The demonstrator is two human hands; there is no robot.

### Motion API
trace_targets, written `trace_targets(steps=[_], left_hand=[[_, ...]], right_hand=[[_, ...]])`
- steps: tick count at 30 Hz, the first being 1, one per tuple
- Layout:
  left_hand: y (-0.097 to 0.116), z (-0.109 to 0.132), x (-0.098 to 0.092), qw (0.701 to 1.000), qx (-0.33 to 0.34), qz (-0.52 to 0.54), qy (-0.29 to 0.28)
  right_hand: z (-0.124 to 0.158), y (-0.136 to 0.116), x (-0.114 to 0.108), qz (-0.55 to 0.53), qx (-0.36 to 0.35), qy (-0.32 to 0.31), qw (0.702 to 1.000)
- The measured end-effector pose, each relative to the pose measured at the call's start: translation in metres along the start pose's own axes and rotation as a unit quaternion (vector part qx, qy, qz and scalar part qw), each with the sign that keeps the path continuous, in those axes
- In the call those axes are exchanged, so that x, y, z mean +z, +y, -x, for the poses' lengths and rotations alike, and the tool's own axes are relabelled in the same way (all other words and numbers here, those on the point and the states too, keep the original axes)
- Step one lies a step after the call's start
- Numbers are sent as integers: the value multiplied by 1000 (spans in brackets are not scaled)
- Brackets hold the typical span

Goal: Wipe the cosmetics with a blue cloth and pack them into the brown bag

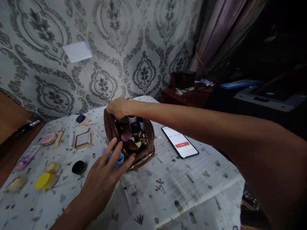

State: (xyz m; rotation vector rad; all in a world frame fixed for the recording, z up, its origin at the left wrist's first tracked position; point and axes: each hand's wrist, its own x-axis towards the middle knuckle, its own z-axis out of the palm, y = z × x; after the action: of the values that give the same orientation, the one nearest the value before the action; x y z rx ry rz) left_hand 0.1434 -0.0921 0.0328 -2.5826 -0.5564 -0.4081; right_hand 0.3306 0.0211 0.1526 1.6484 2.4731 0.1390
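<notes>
A brown zippered cosmetic bag (110, 124) stands unzipped on the cloth-covered table, with several make-up items inside. Among its contents are a round pinkish item (126, 136) and a shiny gold item (136, 144). My right hand (118, 107) reaches across to the bag's far left edge. Its fingers are bent down over that edge, and their tips are hidden. At the near side, my left hand (105, 172) has its fingers spread against the bag's rim. A crumpled light-blue thing (119, 159) shows between the left hand and the bag.
A phone (181, 142) with a timer on screen lies right of the bag. Left are a gold-framed palette (83, 140), a black round lid (79, 167), a yellow-lidded jar (45, 181), a pink compact (48, 138) and a purple tube (27, 157). Patterned wallpaper (144, 68) rises behind.
</notes>
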Motion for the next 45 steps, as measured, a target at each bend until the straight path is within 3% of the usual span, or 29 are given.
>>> trace_targets(steps=[6, 13, 19, 36, 45], left_hand=[[-1, 1, 2, 1000, 5, 8, 11], [0, 0, 0, 1000, -1, 12, -4], [0, 0, 0, 1000, 0, 7, 5], [-1, -2, -2, 1000, 15, 7, 1], [-3, -2, 0, 999, 20, -19, 16]], right_hand=[[-8, 4, 11, -35, -9, -30, 999], [-25, 7, 22, -95, 56, -52, 993], [-16, 5, 20, -109, 61, 5, 992], [-22, 6, 24, -109, 37, -26, 993], [-8, 4, 19, -139, 49, -6, 989]])
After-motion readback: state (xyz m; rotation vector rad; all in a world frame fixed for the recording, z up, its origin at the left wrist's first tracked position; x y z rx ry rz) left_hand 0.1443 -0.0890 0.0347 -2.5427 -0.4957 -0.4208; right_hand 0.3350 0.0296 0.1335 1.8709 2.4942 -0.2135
